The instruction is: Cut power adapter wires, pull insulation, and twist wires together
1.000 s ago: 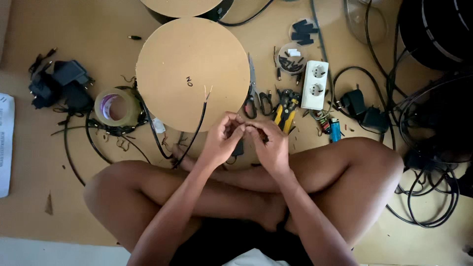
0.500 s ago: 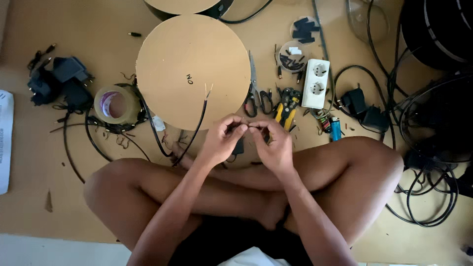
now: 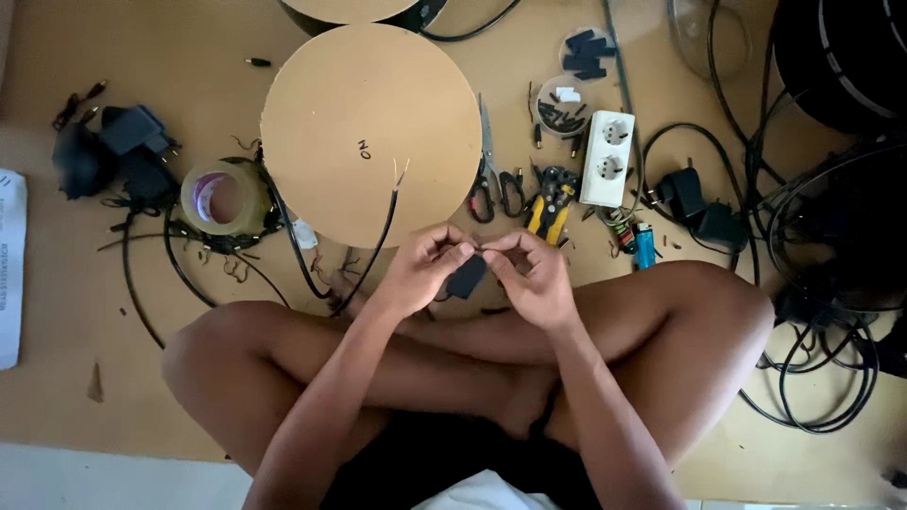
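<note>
I sit cross-legged on the floor. My left hand [image 3: 423, 269] and my right hand [image 3: 531, 276] meet fingertip to fingertip above my shins, both pinching a thin dark wire [image 3: 478, 249] between thumbs and forefingers. A small black block [image 3: 467, 278] hangs just below the fingers. A black cable [image 3: 376, 247] with bare split ends lies over the edge of a round brown board [image 3: 368, 127] just ahead of my left hand.
A tape roll [image 3: 219, 198] and black adapters [image 3: 123, 151] lie at the left. Scissors [image 3: 487, 179], yellow-handled pliers [image 3: 550, 203], a white double socket [image 3: 607, 158], a blue lighter [image 3: 645, 246] and small parts dishes [image 3: 561, 104] lie ahead. Coiled black cables [image 3: 822, 349] crowd the right.
My hands have stayed together over my legs; the fingers shifted slightly on the wire. Nothing else has moved.
</note>
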